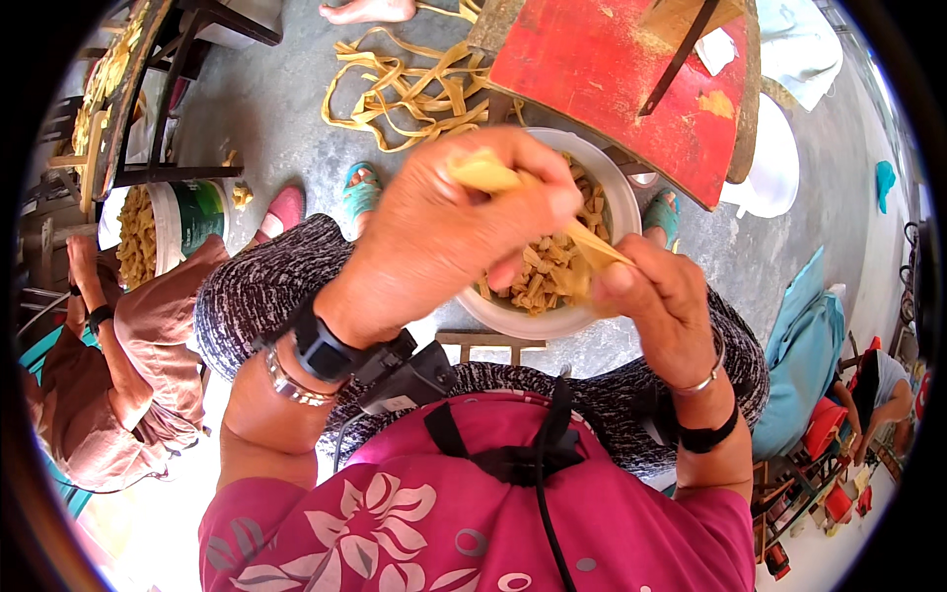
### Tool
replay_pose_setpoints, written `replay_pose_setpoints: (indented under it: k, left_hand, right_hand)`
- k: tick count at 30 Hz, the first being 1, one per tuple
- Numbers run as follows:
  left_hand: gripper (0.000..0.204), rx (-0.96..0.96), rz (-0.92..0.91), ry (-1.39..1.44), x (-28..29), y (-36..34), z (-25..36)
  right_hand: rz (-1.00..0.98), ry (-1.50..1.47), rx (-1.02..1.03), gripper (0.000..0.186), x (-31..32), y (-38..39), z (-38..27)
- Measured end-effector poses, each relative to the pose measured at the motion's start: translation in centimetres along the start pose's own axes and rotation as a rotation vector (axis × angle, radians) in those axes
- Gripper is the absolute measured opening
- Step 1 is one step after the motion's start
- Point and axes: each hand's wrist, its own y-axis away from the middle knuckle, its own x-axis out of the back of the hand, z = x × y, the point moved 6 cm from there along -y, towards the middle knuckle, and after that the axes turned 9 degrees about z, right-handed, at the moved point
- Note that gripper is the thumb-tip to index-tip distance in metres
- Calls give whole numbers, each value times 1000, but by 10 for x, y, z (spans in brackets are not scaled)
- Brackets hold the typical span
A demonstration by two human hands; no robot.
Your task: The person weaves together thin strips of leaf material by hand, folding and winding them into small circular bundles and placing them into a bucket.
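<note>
A flat yellow strip [599,247] is stretched between my two hands in front of my lap. My left hand [449,222] is closed around one end, and a bit of the strip sticks up above the fingers. Thumb and fingers of my right hand [663,308] pinch the other end, lower and to the right. Beneath the hands sits a round whitish basin [538,326], partly hidden by them. Many short, folded yellow-brown pieces [541,281] lie inside it.
Long yellow strips [390,94] lie loose on the floor beyond the basin. A red-topped wooden bench [582,74] stands at the far right of it. To the left, another person [128,365] sits by a bucket [182,232] of similar pieces. Blue cloth [804,350] hangs at right.
</note>
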Motion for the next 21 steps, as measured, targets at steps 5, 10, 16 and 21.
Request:
replay_pose_setpoints:
  k: [5, 10, 16, 21]
  left_hand:
    - [8, -53, 51, 92, 11, -4, 19]
    - [10, -141, -9, 76, -7, -14, 40]
    - [11, -330, 42, 9, -33, -33, 68]
    - [10, -406, 95, -25, -41, -48, 83]
  right_hand:
    - [53, 205, 204, 33, 20, 1, -11]
    - [237, 288, 213, 27, 45, -2, -33]
    - [499, 601, 341, 19, 77, -9, -70]
    - [683, 828, 460, 20, 91, -21, -81]
